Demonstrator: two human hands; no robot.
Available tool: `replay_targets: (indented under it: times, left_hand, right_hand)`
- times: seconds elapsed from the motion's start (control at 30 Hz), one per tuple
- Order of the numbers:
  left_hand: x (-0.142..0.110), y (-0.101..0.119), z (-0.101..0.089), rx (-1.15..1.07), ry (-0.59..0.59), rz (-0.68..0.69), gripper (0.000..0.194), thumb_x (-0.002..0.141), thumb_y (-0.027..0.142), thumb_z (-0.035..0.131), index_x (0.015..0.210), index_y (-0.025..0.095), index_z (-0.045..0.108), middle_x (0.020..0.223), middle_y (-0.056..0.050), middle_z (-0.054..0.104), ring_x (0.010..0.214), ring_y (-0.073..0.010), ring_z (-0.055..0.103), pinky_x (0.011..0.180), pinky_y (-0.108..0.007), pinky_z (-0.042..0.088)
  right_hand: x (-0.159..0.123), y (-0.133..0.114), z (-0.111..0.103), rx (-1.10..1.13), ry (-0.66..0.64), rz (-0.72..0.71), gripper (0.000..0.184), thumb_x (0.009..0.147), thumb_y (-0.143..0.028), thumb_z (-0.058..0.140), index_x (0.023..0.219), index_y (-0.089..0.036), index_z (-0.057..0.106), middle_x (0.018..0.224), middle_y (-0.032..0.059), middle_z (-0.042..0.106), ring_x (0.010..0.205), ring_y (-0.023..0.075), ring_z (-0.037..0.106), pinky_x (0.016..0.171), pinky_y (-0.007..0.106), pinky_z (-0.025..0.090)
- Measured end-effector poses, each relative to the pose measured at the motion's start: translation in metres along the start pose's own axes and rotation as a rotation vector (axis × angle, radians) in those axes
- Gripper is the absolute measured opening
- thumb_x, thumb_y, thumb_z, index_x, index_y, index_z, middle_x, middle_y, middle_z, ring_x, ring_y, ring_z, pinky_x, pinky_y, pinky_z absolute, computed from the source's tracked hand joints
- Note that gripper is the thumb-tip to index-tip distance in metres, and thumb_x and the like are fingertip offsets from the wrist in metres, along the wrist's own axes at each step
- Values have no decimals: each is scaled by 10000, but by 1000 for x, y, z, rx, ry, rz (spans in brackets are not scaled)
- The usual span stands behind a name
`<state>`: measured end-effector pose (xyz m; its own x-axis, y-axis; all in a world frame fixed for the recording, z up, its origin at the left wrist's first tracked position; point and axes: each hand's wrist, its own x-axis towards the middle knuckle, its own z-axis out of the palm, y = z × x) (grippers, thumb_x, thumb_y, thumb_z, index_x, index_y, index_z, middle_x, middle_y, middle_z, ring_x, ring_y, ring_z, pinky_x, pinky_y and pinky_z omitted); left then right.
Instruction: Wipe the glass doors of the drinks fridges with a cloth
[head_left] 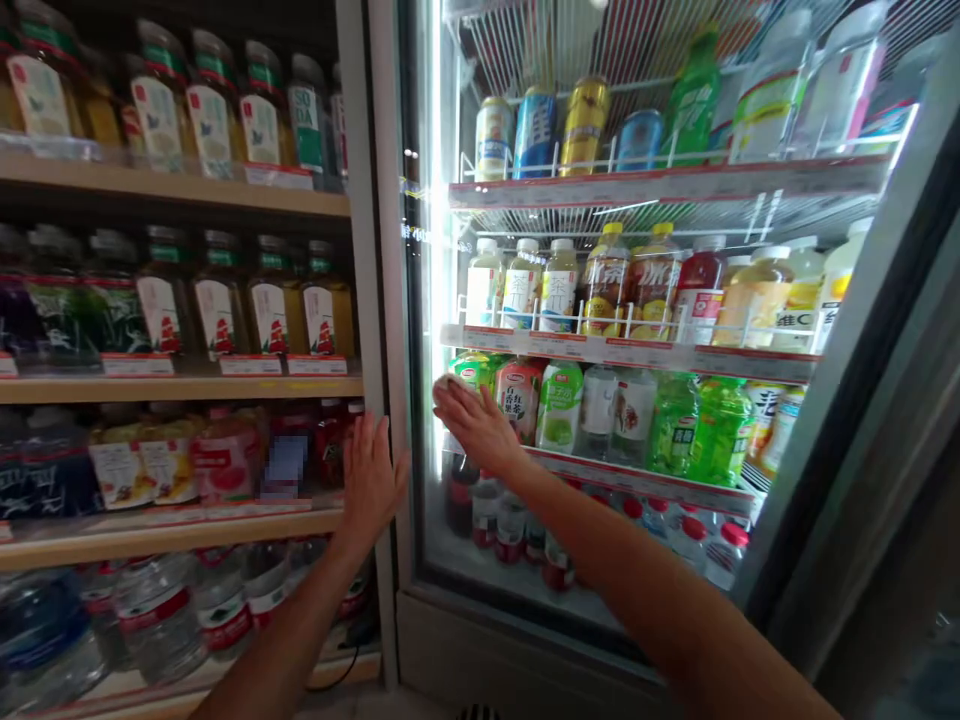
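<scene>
My left hand [373,470] has its fingers stretched out, palm against the upright between the wooden shelves and the fridge. It holds nothing that I can see. My right hand [480,420] is stretched out in front of the glass-fronted fridge, at its lit left side, fingers pointing left. Beneath its fingertips is a small pale patch [448,387], perhaps a folded cloth; I cannot make it out clearly. Behind this hand stand a red-labelled drink bottle [517,400] and a green-labelled bottle [559,405]. The hand partly covers the shelf edge and the bottles there.
Inside the fridge, cans [586,125] and bottles [559,285] fill wire shelves, with small red-capped bottles [726,555] at the bottom. On the left, wooden shelves [180,388] hold rows of bottles and large water jugs [157,620]. A dark frame [855,400] runs down the right.
</scene>
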<state>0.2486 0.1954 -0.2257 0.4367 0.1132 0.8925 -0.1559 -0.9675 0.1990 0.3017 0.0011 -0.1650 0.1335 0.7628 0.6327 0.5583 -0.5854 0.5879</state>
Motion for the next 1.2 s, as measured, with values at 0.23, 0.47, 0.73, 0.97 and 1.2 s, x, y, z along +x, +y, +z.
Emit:
replay_targets:
  times: [0.23,0.47,0.73,0.97,1.2]
  left_hand:
    - [21,37,2,-47,39,92,596,878,343,419,1406,127,247,1485,-186,223,1388,-287,181,1103,-504,214]
    - [40,96,6,-138,59,226,585,883,314,428,1409,146,233,1486,-176,225,1399,-264,140,1111,-486,205]
    - [71,151,9,-220,137,337,637,865,288,466,1429,189,187,1507,-140,184,1401,-264,131,1115,-483,206]
    - [95,177,11,-230,170,394,627,865,287,462,1426,189,200,1502,-145,196,1397,-271,148,1107,-490,219]
    - [124,196,6,-227,190,399,575,877,307,437,1406,183,252,1493,-149,224,1398,-265,144,1104,-491,220]
  right_hand:
    - [-52,76,-67,-112,85,103,552,847,-119,435,1372,-268,347,1482,14,298,1396,211,176,1143,518,86]
    - [-109,115,-114,-212,-6,115,567,857,-135,440,1388,-289,312,1459,19,345,1392,197,191,1141,511,59]
    - [-130,156,-154,-364,181,447,556,872,-192,426,1406,-267,288,1481,60,294,1396,228,180,1134,529,84]
    - [-165,162,-165,-335,6,133,570,868,-170,425,1406,-288,279,1492,-6,269,1401,200,159,1159,476,52]
    - [-150,189,-185,-409,180,355,642,870,-175,419,1442,-308,160,1505,31,231,1389,229,206,1120,494,208]
